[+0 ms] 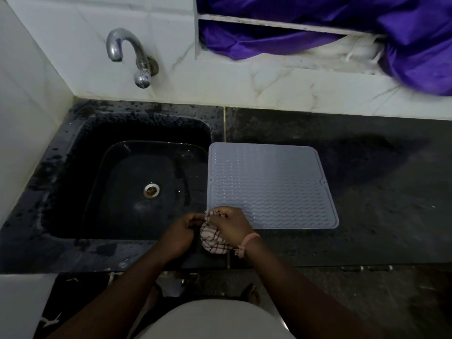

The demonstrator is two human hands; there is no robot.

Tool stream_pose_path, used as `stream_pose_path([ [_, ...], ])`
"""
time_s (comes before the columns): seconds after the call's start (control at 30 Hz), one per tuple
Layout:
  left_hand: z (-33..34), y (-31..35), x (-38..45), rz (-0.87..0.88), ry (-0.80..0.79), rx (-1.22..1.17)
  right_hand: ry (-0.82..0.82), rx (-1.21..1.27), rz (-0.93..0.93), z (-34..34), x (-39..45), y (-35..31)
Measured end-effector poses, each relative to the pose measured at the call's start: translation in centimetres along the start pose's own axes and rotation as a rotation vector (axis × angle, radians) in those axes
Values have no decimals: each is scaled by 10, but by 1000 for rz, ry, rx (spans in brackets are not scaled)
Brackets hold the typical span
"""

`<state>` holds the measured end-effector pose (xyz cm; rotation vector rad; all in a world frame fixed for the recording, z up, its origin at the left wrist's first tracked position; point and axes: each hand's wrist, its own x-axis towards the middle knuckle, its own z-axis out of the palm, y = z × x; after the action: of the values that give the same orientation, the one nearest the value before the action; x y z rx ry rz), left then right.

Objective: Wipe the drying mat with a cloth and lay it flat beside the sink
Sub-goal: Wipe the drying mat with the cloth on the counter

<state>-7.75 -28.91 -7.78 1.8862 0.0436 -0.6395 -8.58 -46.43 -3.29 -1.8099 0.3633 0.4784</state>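
From the head camera: one grey ribbed silicone drying mat [271, 185] lies flat on the dark stone counter [367, 216], just beyond the fingers, beside one black sink [146, 187]. Both the left hand [179, 234] and right hand [231, 226] grip one bunched pink checked cloth [212, 241] between them.

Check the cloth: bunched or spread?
Bunched. The checked cloth is a wad gripped between both hands, left and right, at the mat's near-left corner.
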Motion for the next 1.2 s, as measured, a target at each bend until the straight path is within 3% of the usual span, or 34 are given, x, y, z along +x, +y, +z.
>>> stream_pose_path([
  [0.07, 2, 1, 2, -1, 31, -72, 110, 105, 20, -21, 2, 2],
  [0.13, 3, 16, 3, 106, 36, -7, 269, 125, 20, -53, 1, 7],
  [0.27, 2, 39, 28, 258, 28, 172, 595, -117, 37, -130, 1, 24],
  [0.37, 2, 52, 50, 186, -34, 347, 697, -389, 161, -181, 9, 41],
  [0.47, -1, 60, 68, 129, -115, 512, 795, -413, 248, -211, 26, 61],
  [0.6, -5, 56, 82, 72, -138, 778, 697, -462, 351, -210, 40, 68],
  [0.83, 0, 43, 93, 90, -109, 746, 727, -404, 304, -183, 44, 63],
  [0.93, -1, 35, 95, 109, -113, 682, 708, -387, 231, -138, 43, 46],
  [1.03, -7, 26, 98, 165, -152, 574, 660, -527, 139, -81, 47, 32],
  [1.2, -21, 23, 99, 314, -164, 634, 496, -527, 57, -4, 54, -1],
])
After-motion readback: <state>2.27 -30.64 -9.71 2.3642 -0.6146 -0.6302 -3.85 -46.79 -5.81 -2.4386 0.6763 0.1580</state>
